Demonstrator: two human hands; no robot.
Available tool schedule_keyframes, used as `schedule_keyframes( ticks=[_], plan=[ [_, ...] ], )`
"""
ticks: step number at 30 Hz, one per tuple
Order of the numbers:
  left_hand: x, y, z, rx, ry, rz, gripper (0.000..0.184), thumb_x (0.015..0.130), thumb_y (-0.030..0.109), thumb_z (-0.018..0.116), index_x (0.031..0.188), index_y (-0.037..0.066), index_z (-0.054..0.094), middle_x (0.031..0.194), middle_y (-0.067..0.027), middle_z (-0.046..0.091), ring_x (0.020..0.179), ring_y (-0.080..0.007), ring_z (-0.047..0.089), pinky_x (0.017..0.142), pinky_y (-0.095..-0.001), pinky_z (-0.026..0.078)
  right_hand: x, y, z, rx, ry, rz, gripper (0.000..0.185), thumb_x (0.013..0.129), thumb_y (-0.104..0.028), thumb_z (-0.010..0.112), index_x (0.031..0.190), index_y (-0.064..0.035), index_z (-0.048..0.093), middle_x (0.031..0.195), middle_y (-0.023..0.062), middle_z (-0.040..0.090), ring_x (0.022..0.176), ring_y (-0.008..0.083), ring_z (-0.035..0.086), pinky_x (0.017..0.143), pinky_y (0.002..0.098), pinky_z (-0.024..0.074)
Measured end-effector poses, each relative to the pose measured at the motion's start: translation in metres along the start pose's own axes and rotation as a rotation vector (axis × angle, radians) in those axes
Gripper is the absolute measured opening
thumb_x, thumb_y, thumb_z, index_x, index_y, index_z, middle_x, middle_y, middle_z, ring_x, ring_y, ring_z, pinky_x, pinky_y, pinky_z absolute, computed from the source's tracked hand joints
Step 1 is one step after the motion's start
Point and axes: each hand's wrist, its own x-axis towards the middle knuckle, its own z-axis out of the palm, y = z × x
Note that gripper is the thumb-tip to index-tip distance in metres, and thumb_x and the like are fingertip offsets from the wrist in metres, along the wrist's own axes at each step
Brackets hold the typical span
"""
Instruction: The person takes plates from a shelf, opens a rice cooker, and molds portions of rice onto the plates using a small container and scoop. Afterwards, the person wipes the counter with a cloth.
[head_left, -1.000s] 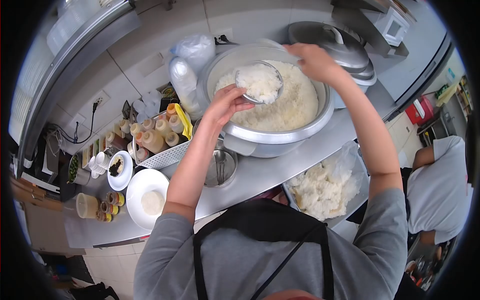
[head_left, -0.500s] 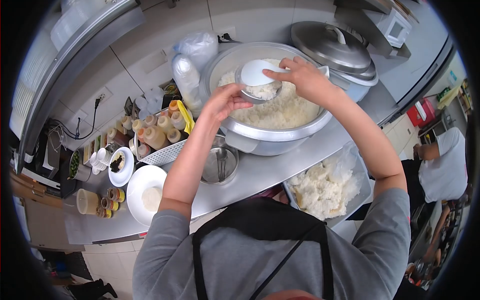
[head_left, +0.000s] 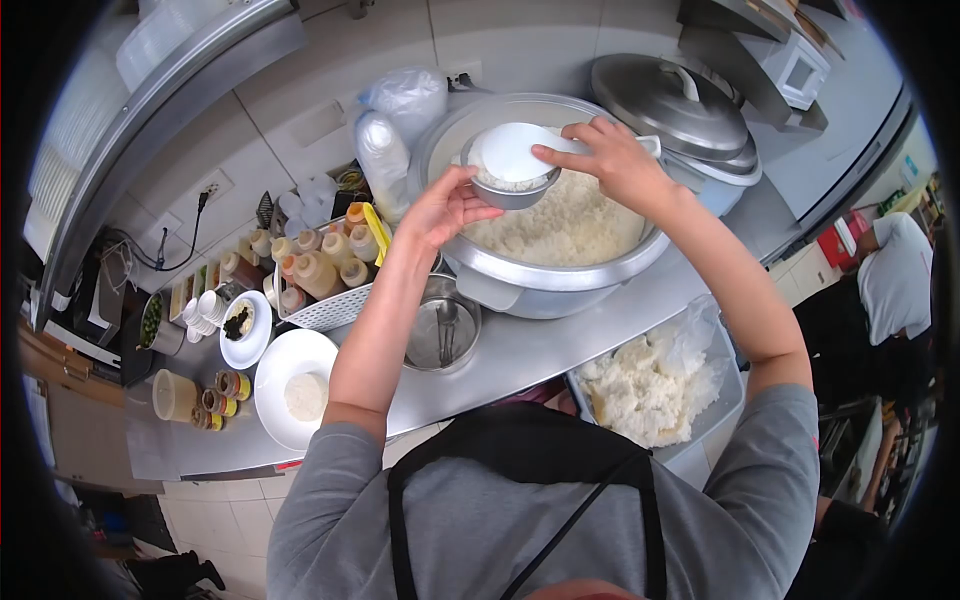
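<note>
My left hand [head_left: 447, 208] grips a small metal bowl [head_left: 516, 198] by its left side, with rice in it. In my right hand [head_left: 622, 168] is a white rice paddle [head_left: 512, 150], its broad blade lying over the bowl's top and hiding most of the rice inside. Both hands are above a large pot [head_left: 590, 273] of cooked white rice [head_left: 565, 232]. The paddle's handle end sticks out beyond my right hand.
Below the pot are a metal pan [head_left: 468, 352] with spoons and a bin of rice [head_left: 648, 390]. A white plate [head_left: 275, 415] with a rice mound and a basket [head_left: 335, 308] of squeeze bottles stand left. A lidded pot [head_left: 670, 105] is behind; a person [head_left: 895, 280] stands right.
The bowl has turned more upright, its side now showing, and the paddle blade lies flatter across its top. The person at the right has shifted position.
</note>
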Motion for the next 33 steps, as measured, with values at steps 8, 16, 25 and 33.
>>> schedule_keyframes(
  ticks=[8, 16, 25, 33],
  plan=[
    [-0.008, -0.008, -0.001, -0.08, 0.094, 0.181, 0.026, 0.078, 0.013, 0.054, 0.095, -0.005, 0.046, 0.097, -0.0199, 0.054, 0.089, -0.0294, 0.056, 0.081, -0.0389, 0.047, 0.0, -0.02, 0.02, 0.385, 0.1, 0.418, 0.053, 0.069, 0.009, 0.045, 0.118, -0.011, 0.045, 0.094, 0.014, 0.051, 0.085, 0.0292, 0.05, 0.074, 0.0355, 0.0408],
    [-0.017, -0.014, 0.007, -0.121, 0.231, 0.283, 0.022, 0.078, 0.01, 0.054, 0.093, -0.004, 0.046, 0.096, -0.0167, 0.054, 0.089, -0.0265, 0.056, 0.078, -0.0372, 0.048, 0.021, -0.029, 0.017, 0.444, 0.18, 0.432, 0.042, 0.071, 0.006, 0.046, 0.112, -0.0007, 0.048, 0.086, 0.016, 0.051, 0.079, 0.032, 0.051, 0.07, 0.0389, 0.0411],
    [-0.121, 0.017, -0.032, -0.145, 0.427, 0.45, 0.025, 0.078, 0.011, 0.054, 0.096, -0.004, 0.046, 0.096, -0.018, 0.053, 0.089, -0.0276, 0.055, 0.077, -0.04, 0.048, 0.005, 0.017, 0.051, 0.779, 0.187, 0.535, 0.035, 0.085, -0.008, 0.045, 0.12, -0.0075, 0.044, 0.115, 0.004, 0.048, 0.081, 0.0089, 0.051, 0.068, 0.0209, 0.0436],
    [-0.384, 0.028, -0.108, -0.219, 0.902, 0.826, 0.047, 0.078, 0.015, 0.054, 0.115, -0.006, 0.033, 0.111, -0.0215, 0.045, 0.106, -0.0318, 0.045, 0.093, -0.0454, 0.036, -0.014, -0.017, 0.024, 0.699, 0.29, 0.754, 0.037, 0.085, -0.008, 0.043, 0.121, -0.0171, 0.046, 0.075, -0.0017, 0.05, 0.052, 0.0016, 0.032, 0.046, 0.0159, 0.0292]
  ],
)
